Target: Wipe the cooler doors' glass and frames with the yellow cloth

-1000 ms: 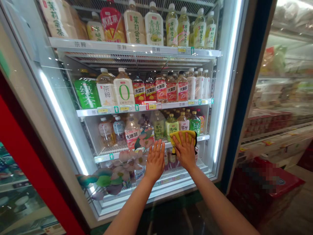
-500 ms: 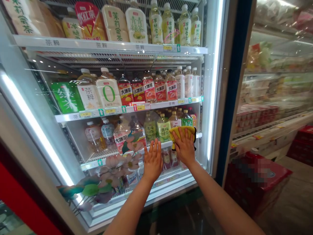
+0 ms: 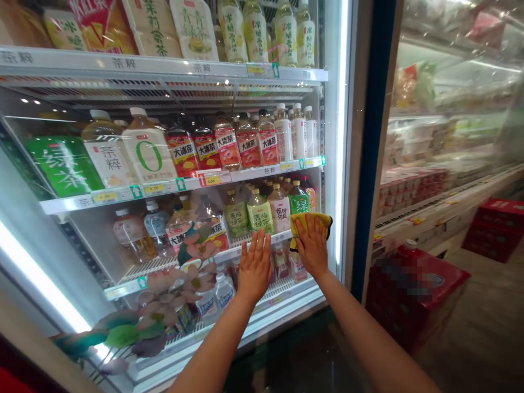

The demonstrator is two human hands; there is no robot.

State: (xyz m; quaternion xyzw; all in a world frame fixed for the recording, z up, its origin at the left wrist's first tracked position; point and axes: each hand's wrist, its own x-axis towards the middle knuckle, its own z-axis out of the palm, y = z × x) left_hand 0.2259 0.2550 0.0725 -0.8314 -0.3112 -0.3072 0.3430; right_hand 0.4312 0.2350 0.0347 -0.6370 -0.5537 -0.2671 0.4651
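Note:
My right hand (image 3: 311, 248) lies over a yellow cloth (image 3: 327, 222) with dark edging, pressing it to the glass door of a lit drinks cooler. Its fingers are stretched out across the cloth. To its left, my left hand (image 3: 254, 267) is spread, palm toward the glass, with nothing in it. Behind the glass near my hands stand a green-labelled bottle (image 3: 298, 203), a pale green tea bottle (image 3: 260, 213) and a white-labelled bottle (image 3: 280, 207). A lotus flower decal (image 3: 158, 311) covers the lower left of the glass.
Cooler shelves (image 3: 164, 194) hold rows of bottled drinks. A bright light strip (image 3: 340, 136) and dark blue post (image 3: 372, 136) run along the right side. Farther right are red boxes (image 3: 434, 305) on the floor and an open chilled display (image 3: 429, 196).
The view has turned, so the cooler sits farther left in it. Both hands have shifted right relative to the bottles and decal, the cloth still under my right hand.

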